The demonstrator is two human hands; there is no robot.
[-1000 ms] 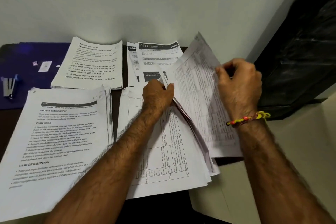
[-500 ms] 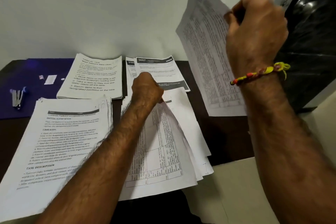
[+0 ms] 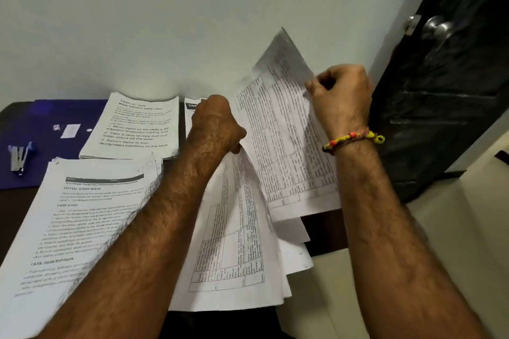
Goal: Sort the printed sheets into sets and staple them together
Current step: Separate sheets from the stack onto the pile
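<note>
My right hand pinches the upper edge of a single printed table sheet and holds it tilted above the desk. My left hand is closed on the top edge of a fanned stack of table sheets lying at the desk's right. A thick stack headed "Task goal" lies at the near left. Behind it sits a smaller stack with large print. Another set at the back is mostly hidden by my left hand. A stapler rests on a blue folder at the far left.
The dark desk ends just right of the fanned stack, above a pale floor. A black door with a metal knob stands at the right. A white wall backs the desk.
My right hand has come down from high up, bringing the single sheet back toward the fanned stack. My left hand has stayed on the stack's top edge.
</note>
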